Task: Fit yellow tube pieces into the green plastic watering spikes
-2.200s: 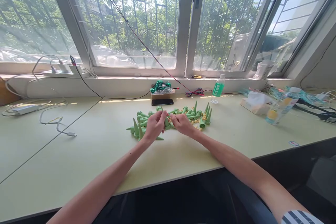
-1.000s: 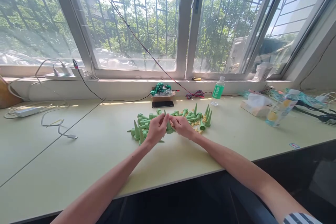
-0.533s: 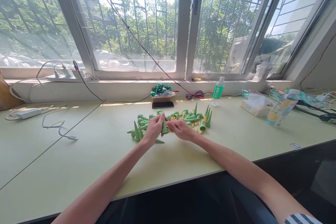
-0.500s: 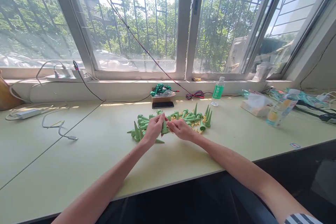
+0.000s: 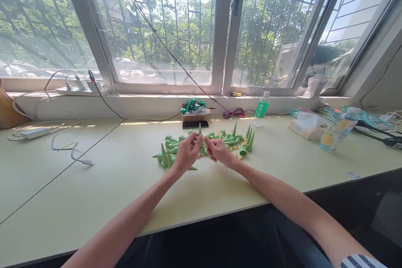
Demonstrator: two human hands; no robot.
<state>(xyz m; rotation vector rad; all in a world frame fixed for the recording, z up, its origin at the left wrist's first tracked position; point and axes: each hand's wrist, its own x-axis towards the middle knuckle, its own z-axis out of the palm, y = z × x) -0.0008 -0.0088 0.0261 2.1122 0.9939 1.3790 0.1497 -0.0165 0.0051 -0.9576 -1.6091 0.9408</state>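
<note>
My left hand (image 5: 186, 151) is closed around a green plastic cone-shaped spike (image 5: 200, 129), whose point stands up above the fingers. Right beside it, my right hand (image 5: 220, 151) has its fingers pinched together at the spike's side; whatever they hold is too small and hidden to make out. Several more green spikes (image 5: 171, 147) lie and stand in a loose pile behind and around both hands. Small yellow pieces (image 5: 235, 148) are scattered among them, mostly on the right.
Behind the pile are a black phone (image 5: 195, 124) and a small box with green stuff (image 5: 193, 113). A water bottle (image 5: 261, 109), a tissue box (image 5: 306, 127) and another bottle (image 5: 335, 134) stand on the right. Cables (image 5: 73, 150) lie on the left.
The spike in my left hand has turned from wide end down toward me to point upward. My right hand's fingers have curled in more beside it.
</note>
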